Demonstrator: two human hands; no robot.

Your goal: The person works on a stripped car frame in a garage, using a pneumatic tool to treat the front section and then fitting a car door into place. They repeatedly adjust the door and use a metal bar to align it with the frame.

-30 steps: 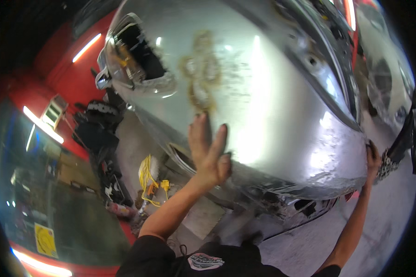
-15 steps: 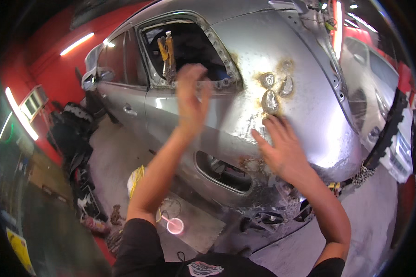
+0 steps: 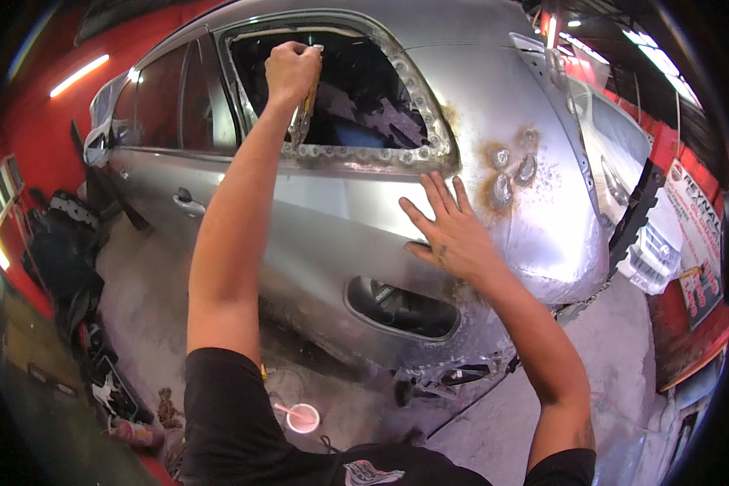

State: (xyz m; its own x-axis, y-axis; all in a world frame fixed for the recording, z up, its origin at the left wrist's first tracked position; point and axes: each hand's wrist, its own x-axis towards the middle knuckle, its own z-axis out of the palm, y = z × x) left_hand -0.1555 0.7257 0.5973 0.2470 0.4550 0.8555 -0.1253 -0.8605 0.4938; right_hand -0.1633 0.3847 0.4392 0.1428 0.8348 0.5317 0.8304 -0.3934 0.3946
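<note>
My left hand is raised to the rear window opening of a silver car. Its fingers are closed around the upper end of a pair of locking pliers with worn yellow-orange handles. The pliers stand upright, their lower end at the opening's bottom edge; the jaws are hard to make out. My right hand lies with fingers spread on the silver body panel below the window corner. Beside its fingertips are several rough, rust-ringed dents in the metal.
Below the hands, the panel has an oval opening. A pink-rimmed cup with a stick stands on the floor. Dark car parts are piled at left. A white car stands at far right, by a chain and a dark strip.
My left hand has moved up and left and closed on the pliers. My right hand has shifted left along the panel, fingers spread wider. The view has turned slightly.
</note>
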